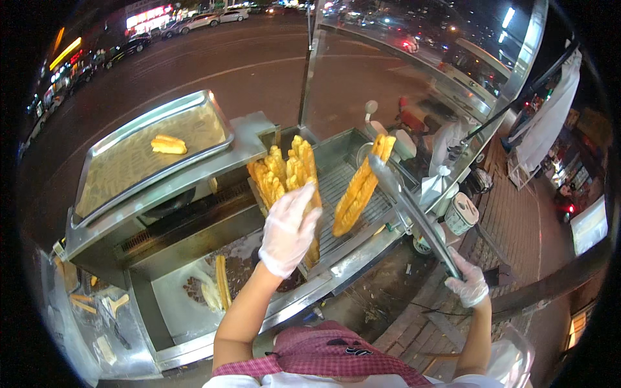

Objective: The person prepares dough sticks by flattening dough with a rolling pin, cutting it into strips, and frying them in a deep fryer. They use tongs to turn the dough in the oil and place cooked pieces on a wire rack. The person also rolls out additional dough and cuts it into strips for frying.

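Metal tongs (pixel 412 203) are held in my gloved right hand (pixel 466 280); their far end is at a long golden fried dough stick (pixel 359 186), tilted above a wire draining rack (pixel 335 182). Over the near side of an upright bunch of fried dough sticks (pixel 276 172) is my gloved left hand (pixel 289 228), fingers extended; whether it touches them is unclear. Below and left, a browned dough stick (pixel 223 281) and a paler one (pixel 210 295) lie in the oil of the metal fryer (pixel 167 310).
A metal tray (pixel 155 182) with one short fried piece (pixel 168 144) sits on a raised shelf at left. A wooden-handled scraper (pixel 118 303) lies on the lower left counter. Right of the rack stand a lidded bucket (pixel 461 213) and a metal post frame.
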Available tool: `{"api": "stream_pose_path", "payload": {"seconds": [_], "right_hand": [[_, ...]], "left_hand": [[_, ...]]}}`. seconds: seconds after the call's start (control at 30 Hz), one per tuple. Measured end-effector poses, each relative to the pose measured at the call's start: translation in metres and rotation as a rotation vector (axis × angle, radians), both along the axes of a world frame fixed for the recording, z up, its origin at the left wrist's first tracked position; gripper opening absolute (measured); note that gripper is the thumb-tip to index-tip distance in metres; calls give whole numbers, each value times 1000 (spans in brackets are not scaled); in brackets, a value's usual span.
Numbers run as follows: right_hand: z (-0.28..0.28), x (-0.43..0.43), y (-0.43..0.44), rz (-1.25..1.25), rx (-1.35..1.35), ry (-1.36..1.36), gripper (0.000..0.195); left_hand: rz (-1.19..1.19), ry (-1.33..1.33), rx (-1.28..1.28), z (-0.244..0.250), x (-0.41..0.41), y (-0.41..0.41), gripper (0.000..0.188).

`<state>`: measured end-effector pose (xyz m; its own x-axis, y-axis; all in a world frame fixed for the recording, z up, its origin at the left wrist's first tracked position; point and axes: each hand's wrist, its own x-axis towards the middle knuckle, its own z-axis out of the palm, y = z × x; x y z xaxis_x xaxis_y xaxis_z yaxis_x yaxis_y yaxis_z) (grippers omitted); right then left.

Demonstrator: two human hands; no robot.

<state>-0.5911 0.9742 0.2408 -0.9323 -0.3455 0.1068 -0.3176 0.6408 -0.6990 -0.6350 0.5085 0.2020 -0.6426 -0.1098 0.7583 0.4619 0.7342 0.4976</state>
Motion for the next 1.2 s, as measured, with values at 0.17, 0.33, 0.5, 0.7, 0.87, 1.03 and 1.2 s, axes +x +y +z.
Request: {"api": "stream_pose_path", "payload": {"seconds": [0.17,0.33,0.5,0.7,0.87,1.03,1.2], "right_hand": [[-24,9,-22,21,-68,-116,87],[-37,2,-42,40,-27,-36,84],[-75,-1,-61,50,172,105,85],[-150,18,-91,71,236,119,91],[-151,13,-88,118,269,16,94],[-78,1,-62,97,124,4,100],[-13,-84,-99,-60,218,-52,90]], "left_hand": [[-115,1,108,1,-41,7,39],[-129,-38,199,6,-60,2,31],[-24,-120,336,-10,-49,-30,35],[10,-215,482,-46,-32,-48,38],[31,-210,420,-62,-24,-52,42],[66,-244,358,-63,-15,-57,43],[111,-128,251,-60,0,-53,46]]}}
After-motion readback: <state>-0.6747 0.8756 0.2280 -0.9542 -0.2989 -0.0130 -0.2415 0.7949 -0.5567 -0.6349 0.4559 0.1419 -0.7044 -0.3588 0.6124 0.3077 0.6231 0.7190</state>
